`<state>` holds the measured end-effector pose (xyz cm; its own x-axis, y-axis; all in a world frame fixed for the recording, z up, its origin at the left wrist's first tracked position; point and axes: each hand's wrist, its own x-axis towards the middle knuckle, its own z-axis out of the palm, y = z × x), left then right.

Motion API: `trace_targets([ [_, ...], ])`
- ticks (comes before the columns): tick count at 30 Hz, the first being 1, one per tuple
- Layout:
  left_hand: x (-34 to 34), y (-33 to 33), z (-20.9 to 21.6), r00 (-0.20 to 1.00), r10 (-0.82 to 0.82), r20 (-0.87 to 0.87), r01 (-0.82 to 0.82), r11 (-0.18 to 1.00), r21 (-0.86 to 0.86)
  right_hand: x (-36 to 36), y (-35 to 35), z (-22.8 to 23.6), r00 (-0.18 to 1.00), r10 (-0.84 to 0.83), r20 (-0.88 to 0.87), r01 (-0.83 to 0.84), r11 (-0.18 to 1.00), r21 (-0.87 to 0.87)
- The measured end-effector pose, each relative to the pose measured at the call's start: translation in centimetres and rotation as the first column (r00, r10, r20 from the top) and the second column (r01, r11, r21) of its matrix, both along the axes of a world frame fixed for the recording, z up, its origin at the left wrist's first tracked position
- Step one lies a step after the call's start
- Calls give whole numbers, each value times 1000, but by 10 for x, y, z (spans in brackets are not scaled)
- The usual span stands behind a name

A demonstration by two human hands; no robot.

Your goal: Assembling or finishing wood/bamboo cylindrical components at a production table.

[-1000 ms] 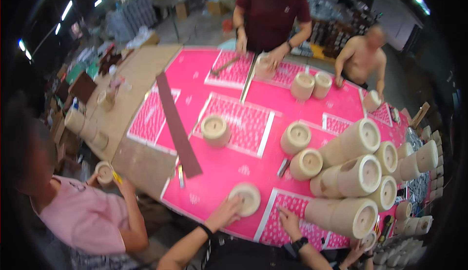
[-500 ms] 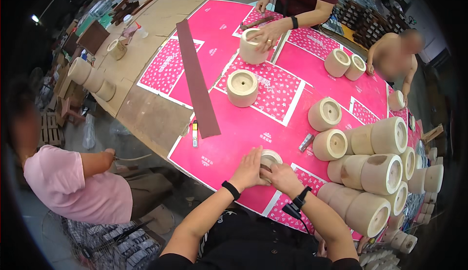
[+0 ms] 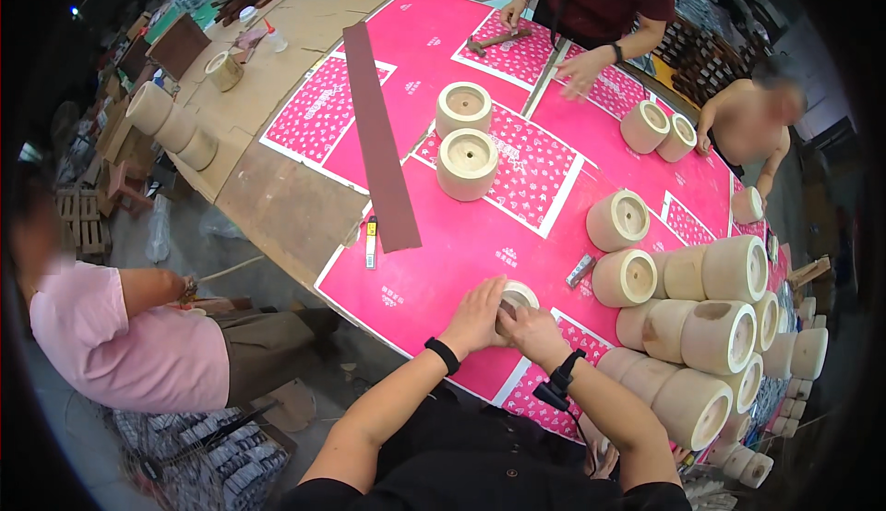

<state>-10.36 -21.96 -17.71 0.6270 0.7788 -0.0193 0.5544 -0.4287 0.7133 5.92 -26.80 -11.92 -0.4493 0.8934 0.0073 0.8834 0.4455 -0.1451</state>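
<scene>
A pale round wooden cup [image 3: 521, 292] stands on the pink tabletop just in front of me, with a hollow inside its thick rim. My left hand [image 3: 477, 317] is wrapped round its left side and steadies it. At the near side, my right hand [image 3: 538, 334] is closed, its fingers bent at the rim. A small dark brownish piece shows between the hands at the cup's mouth, but what it is cannot be made out. Both wrists wear black bands.
A long brown strip [image 3: 380, 151] and a small box [image 3: 371, 241] lie ahead. Wooden cups [image 3: 468, 164] stand mid-table; several more [image 3: 718, 337] are stacked at right beside a grey block [image 3: 580, 271]. Across the table lies a hammer [image 3: 498, 42] near a co-worker's hand [image 3: 583, 70]. Other people flank the table.
The co-worker across the table has let go of a wooden cup, which now stands behind another, and the hand has moved right. The hammer lies released. My hands stay at their cup.
</scene>
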Motion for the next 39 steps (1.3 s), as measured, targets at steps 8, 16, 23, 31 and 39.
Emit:
trace_targets([
  [8, -4, 2, 4, 999, 45, 0, -45, 999, -24, 8, 0, 18, 911, 123, 393, -71, 987, -146],
  [16, -5, -2, 0, 996, 17, 82, -23, 997, 69, 9, 2, -5, 951, 167, 262, -163, 986, -38],
  [23, -6, -4, -10, 996, 32, 83, -37, 998, 53, -9, 10, 10, 956, 157, 250, -180, 981, 73],
  [31, -5, -1, -4, 999, 24, 27, -25, 999, 47, 9, 1, 2, 864, 225, 450, -140, 967, -215],
  [39, -3, -2, -11, 998, 22, 59, -25, 998, 65, -3, -3, -9, 915, 172, 364, -164, 985, -53],
])
